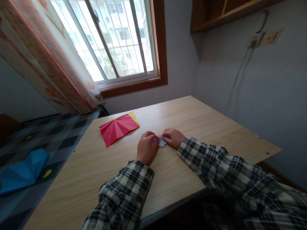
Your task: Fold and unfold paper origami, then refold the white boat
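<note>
A small piece of pale folded paper [161,142] lies on the wooden table [182,172] between my two hands. My left hand [148,145] closes its fingers on the paper's left side, partly covering it. From the other side, the fingertips of my right hand [173,137] pinch its upper right edge. Both hands rest low over the tabletop, close together. How the paper is folded under the fingers is too small to make out.
Beyond my left hand lies a creased red paper [120,127] over a yellow paper [135,118]. A blue folded paper [26,171] sits on the checked cloth [59,127] at left. The window [120,38] and a wall shelf [216,19] are behind.
</note>
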A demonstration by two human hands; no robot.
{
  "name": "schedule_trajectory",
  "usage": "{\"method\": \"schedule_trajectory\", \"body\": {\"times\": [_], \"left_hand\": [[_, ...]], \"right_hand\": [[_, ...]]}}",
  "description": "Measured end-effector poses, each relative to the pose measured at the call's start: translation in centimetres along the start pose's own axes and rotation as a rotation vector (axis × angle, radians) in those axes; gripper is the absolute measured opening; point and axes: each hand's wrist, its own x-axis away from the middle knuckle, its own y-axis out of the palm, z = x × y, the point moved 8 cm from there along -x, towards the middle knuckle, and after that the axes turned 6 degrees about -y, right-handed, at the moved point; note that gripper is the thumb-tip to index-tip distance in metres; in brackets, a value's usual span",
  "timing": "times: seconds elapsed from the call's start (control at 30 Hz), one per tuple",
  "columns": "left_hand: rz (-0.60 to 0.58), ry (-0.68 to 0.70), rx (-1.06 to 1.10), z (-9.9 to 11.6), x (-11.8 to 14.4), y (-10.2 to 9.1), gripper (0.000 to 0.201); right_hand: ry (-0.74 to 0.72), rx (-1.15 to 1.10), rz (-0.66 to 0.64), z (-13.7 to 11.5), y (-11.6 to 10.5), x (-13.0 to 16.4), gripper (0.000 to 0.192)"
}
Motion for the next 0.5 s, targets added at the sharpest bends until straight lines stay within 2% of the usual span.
{"method": "schedule_trajectory", "body": {"times": [0.17, 0.5], "left_hand": [[-0.008, 0.03, -0.005, 0.35, 0.0, -0.04, 0.011], [-0.028, 0.064, 0.002, 0.69, 0.07, 0.17, 0.014]], "right_hand": [[-0.025, 0.047, -0.026, -0.56, -0.05, 0.11, 0.013], [0.14, 0.166, -0.023, -0.39, 0.0, 0.25, 0.015]]}}
